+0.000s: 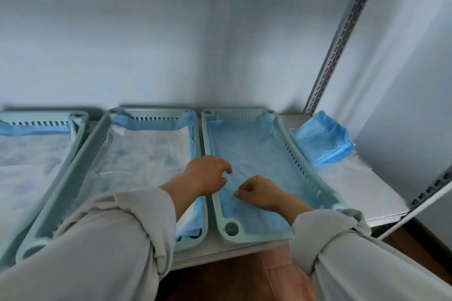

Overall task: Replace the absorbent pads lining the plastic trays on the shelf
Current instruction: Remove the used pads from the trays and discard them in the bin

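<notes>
Both hands, left (205,175) and right (260,193), curl empty over the blue-padded right tray (308,173), folded pads (322,140) beside.

Storage room: slotted-metal shelf (381,205) holding pad-lined trays (297,154).

Three pale green trays sit side by side on the shelf (362,193). Right tray (305,168), at 5 o'clock: lined with a blue pad (256,151), blue side up. Both hands are on this pad at its near end; left hand (206,176) crosses the tray's left rim, right hand (259,192) just beside it, fingers of both curled down onto the pad. Middle tray (80,166) and left tray (80,120), toward 8 o'clock, hold pads white side up. Folded blue pads (322,142) lie at 3 o'clock, beside the right tray.
</notes>
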Motion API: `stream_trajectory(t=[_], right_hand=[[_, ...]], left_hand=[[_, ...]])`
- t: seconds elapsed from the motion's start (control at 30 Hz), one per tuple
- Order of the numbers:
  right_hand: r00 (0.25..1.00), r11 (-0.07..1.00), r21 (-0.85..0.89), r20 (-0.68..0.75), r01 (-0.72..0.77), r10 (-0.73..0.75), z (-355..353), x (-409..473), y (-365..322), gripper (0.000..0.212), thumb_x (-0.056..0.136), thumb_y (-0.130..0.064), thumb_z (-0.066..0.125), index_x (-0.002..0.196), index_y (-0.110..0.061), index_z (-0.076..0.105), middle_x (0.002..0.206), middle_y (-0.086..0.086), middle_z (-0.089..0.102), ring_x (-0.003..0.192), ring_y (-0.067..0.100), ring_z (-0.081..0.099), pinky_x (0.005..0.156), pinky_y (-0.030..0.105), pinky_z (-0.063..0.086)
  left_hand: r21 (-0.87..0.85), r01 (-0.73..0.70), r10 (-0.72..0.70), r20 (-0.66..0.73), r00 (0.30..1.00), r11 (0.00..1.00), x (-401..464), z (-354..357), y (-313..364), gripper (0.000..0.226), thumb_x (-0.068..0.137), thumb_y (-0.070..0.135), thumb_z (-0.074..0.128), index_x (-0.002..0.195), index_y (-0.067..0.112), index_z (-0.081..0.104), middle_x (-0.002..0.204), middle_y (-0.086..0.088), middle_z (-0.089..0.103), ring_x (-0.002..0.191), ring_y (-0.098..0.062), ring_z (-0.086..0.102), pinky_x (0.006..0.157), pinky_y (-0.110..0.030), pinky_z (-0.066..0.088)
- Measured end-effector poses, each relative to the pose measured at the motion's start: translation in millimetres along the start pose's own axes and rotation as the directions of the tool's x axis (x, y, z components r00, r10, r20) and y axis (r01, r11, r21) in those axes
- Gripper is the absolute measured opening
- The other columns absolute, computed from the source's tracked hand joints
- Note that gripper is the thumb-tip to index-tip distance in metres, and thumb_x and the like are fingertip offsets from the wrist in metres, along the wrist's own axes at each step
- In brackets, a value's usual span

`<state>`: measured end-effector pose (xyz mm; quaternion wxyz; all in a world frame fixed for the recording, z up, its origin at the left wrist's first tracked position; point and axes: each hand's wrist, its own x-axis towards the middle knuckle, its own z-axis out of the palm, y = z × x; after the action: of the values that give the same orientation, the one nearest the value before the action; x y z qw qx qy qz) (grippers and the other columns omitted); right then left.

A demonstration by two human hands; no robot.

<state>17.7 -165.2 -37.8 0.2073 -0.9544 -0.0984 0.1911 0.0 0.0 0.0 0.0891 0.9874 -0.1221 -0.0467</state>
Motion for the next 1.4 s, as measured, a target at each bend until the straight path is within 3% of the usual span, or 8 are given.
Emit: stream_trajectory(t=[0.33,0.53,0.8,0.93,1.13,1.2,1.27,1.4], right_hand=[[0.992,0.999,0.048,0.125,0.009,-0.015,9,-3,-17,0.048,0.09,-0.045,0.056,0.126,-0.015,0.061,0.13,0.005,0.06,0.118,0.02,0.056,0.103,0.034,0.042],[0.971,0.998,-0.066,0.237,-0.019,0.035,8,-10,-31,0.047,0.093,-0.041,0.051,0.127,-0.009,0.059,0.13,0.01,0.058,0.119,0.023,0.053,0.103,0.035,0.041],[0.997,0.983,-0.184,0.076,-0.011,0.025,25,-15,-45,0.024,0.088,-0.019,0.056,0.099,-0.001,0.068,0.092,0.015,0.063,0.081,0.019,0.051,0.072,0.026,0.039],[1.0,0.999,0.051,0.001,-0.005,0.005,17,-19,-34,0.026,0.087,-0.021,0.058,0.062,-0.018,0.051,0.07,0.001,0.052,0.079,0.017,0.049,0.07,0.025,0.037],[0.97,0.89,0.456,-0.211,-0.012,0.121,-9,-24,-24,0.02,0.088,-0.017,0.057,0.068,-0.015,0.057,0.067,0.001,0.052,0.064,0.012,0.047,0.06,0.024,0.038],[0.962,0.872,0.489,-0.238,0.0,0.133,-12,-30,-23,0.012,0.09,-0.017,0.059,0.081,-0.011,0.065,0.075,0.003,0.057,0.064,0.01,0.047,0.057,0.021,0.037],[0.953,0.863,0.504,-0.275,0.034,0.123,-15,-37,-24,0.012,0.09,-0.016,0.06,0.092,-0.008,0.069,0.08,0.002,0.06,0.067,0.01,0.05,0.057,0.018,0.038],[0.999,0.867,0.498,0.024,0.018,-0.034,-23,-50,-32,0.025,0.091,-0.004,0.051,0.106,-0.009,0.069,0.075,-0.003,0.06,0.067,0.007,0.053,0.058,0.016,0.044]], left_hand=[[0.013,0.013,-0.014,0.054,0.998,1.0,1,21,-5,0.033,0.095,0.035,0.05,0.127,0.031,0.054,0.129,-0.001,0.054,0.117,-0.017,0.052,0.094,-0.032,0.045],[0.003,-0.043,0.041,0.199,0.979,0.999,-13,13,-7,0.04,0.098,0.034,0.043,0.137,0.029,0.046,0.151,-0.001,0.035,0.143,-0.017,0.027,0.112,-0.042,0.033],[0.169,-0.051,0.023,0.169,0.985,0.984,-31,10,-4,0.045,0.097,0.039,0.042,0.141,0.028,0.04,0.139,-0.003,0.046,0.129,-0.022,0.044,0.102,-0.042,0.043],[0.191,-0.05,0.015,0.182,0.983,0.98,-40,9,-7,0.044,0.097,0.037,0.041,0.14,0.028,0.04,0.141,-0.002,0.045,0.131,-0.021,0.042,0.104,-0.042,0.041],[-0.149,0.12,-0.125,-0.025,0.992,0.982,-30,-4,6,0.039,0.098,0.028,0.039,0.138,0.028,0.044,0.14,-0.003,0.051,0.124,-0.023,0.052,0.103,-0.037,0.043],[-0.472,0.199,-0.252,-0.051,0.966,0.859,-25,-3,13,0.035,0.098,0.023,0.04,0.132,0.023,0.048,0.126,-0.009,0.06,0.101,-0.025,0.065,0.086,-0.036,0.054],[-0.735,0.317,-0.312,0.151,0.938,0.6,-23,-2,25,0.041,0.1,0.029,0.038,0.139,0.017,0.038,0.124,-0.014,0.058,0.089,-0.027,0.067,0.071,-0.035,0.055],[-0.84,0.427,-0.356,0.307,0.883,0.335,-11,6,37,0.074,0.095,0.049,0.042,0.151,0.014,0.009,0.151,-0.011,0.03,0.131,-0.033,0.042,0.102,-0.043,0.042]])
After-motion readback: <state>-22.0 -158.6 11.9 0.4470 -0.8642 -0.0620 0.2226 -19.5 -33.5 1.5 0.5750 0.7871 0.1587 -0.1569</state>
